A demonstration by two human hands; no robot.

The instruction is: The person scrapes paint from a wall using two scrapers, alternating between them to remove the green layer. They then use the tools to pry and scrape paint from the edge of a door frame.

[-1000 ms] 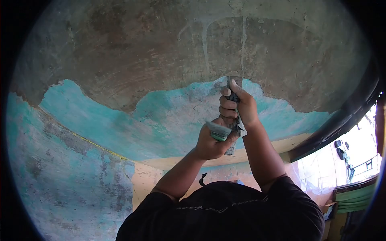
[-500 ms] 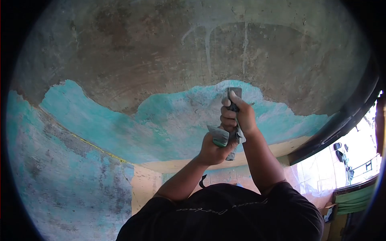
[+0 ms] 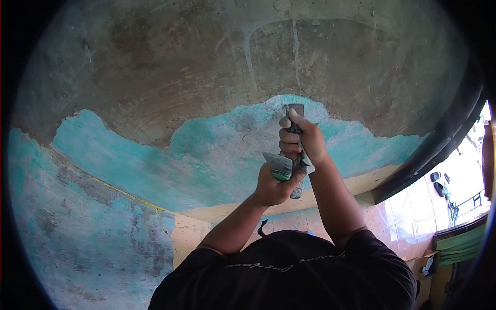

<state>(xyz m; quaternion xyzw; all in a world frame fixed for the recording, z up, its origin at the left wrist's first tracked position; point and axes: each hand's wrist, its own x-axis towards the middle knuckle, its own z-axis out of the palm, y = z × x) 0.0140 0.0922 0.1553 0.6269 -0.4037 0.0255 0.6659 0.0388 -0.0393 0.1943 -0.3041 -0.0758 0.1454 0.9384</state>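
Observation:
Before a wall of bare grey-brown plaster (image 3: 206,67) and turquoise paint (image 3: 222,144), my two hands are close together. My right hand (image 3: 310,139) is closed round a dark-handled scraper (image 3: 296,110), its flat end up at the painted part near the jagged paint edge, the thumb lying along it. Just below, my left hand (image 3: 274,188) is closed on a flat grey blade with a green edge (image 3: 280,166). A whitish, smeared piece (image 3: 308,164) shows between the hands; what it belongs to is hard to tell.
A blue-stained wall (image 3: 103,232) meets the painted one at a corner on the left. Along the right runs a dark curved edge (image 3: 429,155). Beyond it are pale floor tiles (image 3: 408,212), footwear (image 3: 439,188), a green cloth (image 3: 462,245) and an open box (image 3: 428,263).
The view has shifted a little, and both hands appear slightly higher and further left in it. Each hand keeps its hold.

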